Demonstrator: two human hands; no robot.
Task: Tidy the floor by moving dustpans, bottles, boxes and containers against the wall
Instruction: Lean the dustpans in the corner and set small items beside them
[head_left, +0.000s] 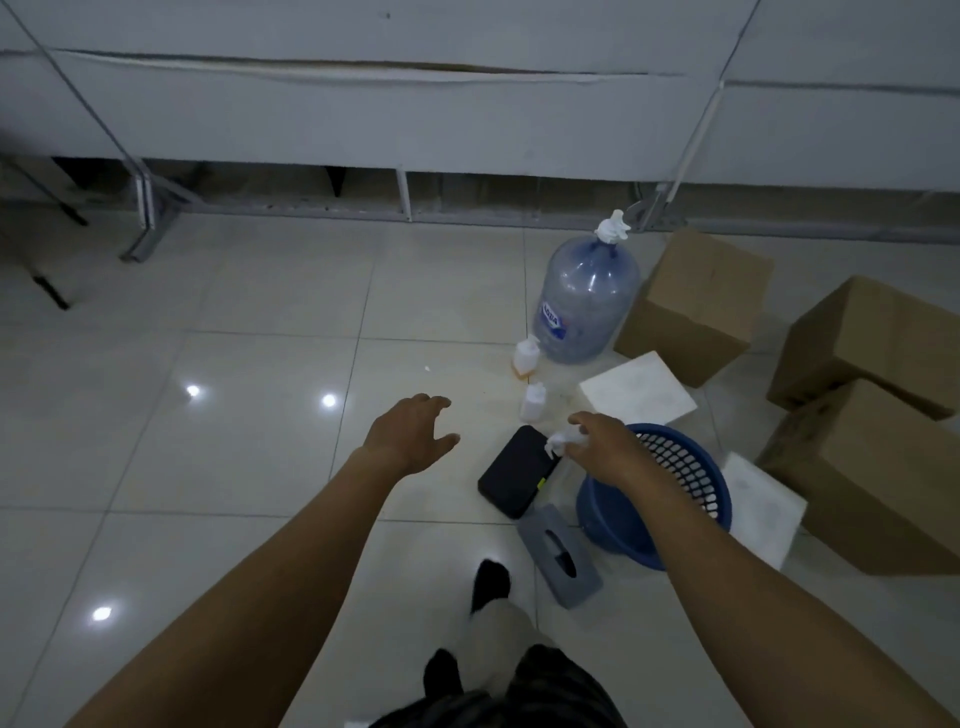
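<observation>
Feet (491, 577) on tile, both arms out. Left hand (410, 436) hangs open, fingers spread, holding nothing. Right hand (597, 441) pinches a small white thing (558, 440), too blurred to name, over the black case (511, 473), beside the blue basket (691, 467), well off the wall (467, 130).

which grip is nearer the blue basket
Right. The right grip hovers over the left rim of the blue basket, pinching a white thing; the left grip is farther left, beyond the black case.
</observation>
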